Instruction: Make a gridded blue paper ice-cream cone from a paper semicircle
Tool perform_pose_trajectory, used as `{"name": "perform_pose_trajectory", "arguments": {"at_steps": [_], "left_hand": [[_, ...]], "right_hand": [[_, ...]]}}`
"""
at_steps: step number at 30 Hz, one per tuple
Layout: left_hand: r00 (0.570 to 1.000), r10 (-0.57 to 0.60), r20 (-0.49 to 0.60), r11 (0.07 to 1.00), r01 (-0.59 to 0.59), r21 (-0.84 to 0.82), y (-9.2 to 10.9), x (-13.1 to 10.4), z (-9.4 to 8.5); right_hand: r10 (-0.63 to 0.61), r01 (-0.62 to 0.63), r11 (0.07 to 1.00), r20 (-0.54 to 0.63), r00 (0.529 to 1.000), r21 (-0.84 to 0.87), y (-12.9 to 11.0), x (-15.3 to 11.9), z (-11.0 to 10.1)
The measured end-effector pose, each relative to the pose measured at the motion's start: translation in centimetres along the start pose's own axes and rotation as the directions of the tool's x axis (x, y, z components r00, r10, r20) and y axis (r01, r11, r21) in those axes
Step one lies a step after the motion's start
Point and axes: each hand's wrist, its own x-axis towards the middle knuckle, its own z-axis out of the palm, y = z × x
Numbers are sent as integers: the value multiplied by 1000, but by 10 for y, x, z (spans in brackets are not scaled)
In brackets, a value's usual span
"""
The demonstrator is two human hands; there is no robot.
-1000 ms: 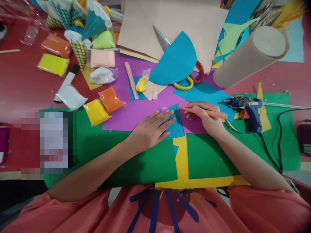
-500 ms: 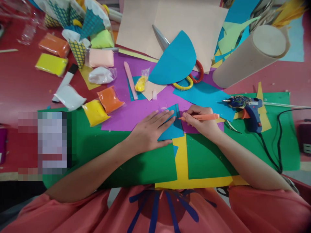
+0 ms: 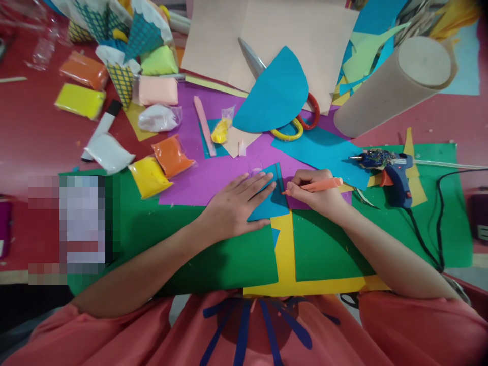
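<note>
My left hand [image 3: 238,206] lies flat with fingers spread on a small blue piece of paper [image 3: 280,201], pressing it against the purple and green sheets. An orange marker [image 3: 324,185] is gripped in my right hand [image 3: 314,192], its tip touching the blue piece near its right edge. A dark line runs down that piece close to the tip. Above my hands, a blue paper cut with a rounded edge [image 3: 276,94] covers the middle of a pair of scissors with red and yellow handles [image 3: 287,133].
To the right, a blue glue gun [image 3: 398,178] rests on the green sheet, its cord trailing down. A rolled beige paper [image 3: 385,91] stands behind it. Packs of clay [image 3: 150,175] and yellow-and-blue paper cones [image 3: 121,76] are at the left. A pink stick [image 3: 205,124] lies mid-table.
The marker tip has slid slightly down along the right edge of the blue piece, with my right hand shifting a little. My left hand stays in place.
</note>
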Motion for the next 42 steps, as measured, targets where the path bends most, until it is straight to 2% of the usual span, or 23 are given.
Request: {"name": "perform_pose_trajectory", "arguments": {"at_steps": [3, 5, 9, 12, 15, 21, 27, 30, 42], "left_hand": [[1000, 3, -6, 1000, -3, -11, 0, 0, 1], [999, 9, -31, 1000, -10, -25, 0, 0, 1], [984, 12, -175, 997, -24, -67, 0, 0, -4], [948, -45, -316, 993, 10, -114, -3, 0, -9], [928, -99, -360, 992, 63, -109, -6, 0, -11], [976, -1, -216, 999, 11, 46, -3, 2, -4], [992, -3, -130, 993, 18, 114, 6, 3, -5], [994, -26, -110, 991, 39, 124, 9, 3, -5], [995, -49, -88, 991, 59, 118, 10, 2, -5]], "right_hand": [[49, -52, 995, 28, 998, 87, -2, 0, -2], [115, -109, 969, -16, 993, 222, -1, 0, -4], [231, -130, 872, -161, 960, 473, 4, 1, -6], [245, -106, 813, -170, 955, 572, 8, 2, -6], [251, -86, 782, -186, 950, 617, 9, 3, -6], [190, -81, 848, -159, 969, 523, 10, 2, -4], [135, -78, 943, -158, 978, 324, 2, 1, -3], [139, -98, 966, -161, 977, 241, -1, 1, -4], [82, -68, 993, -136, 987, 101, 3, 1, -4]]}}
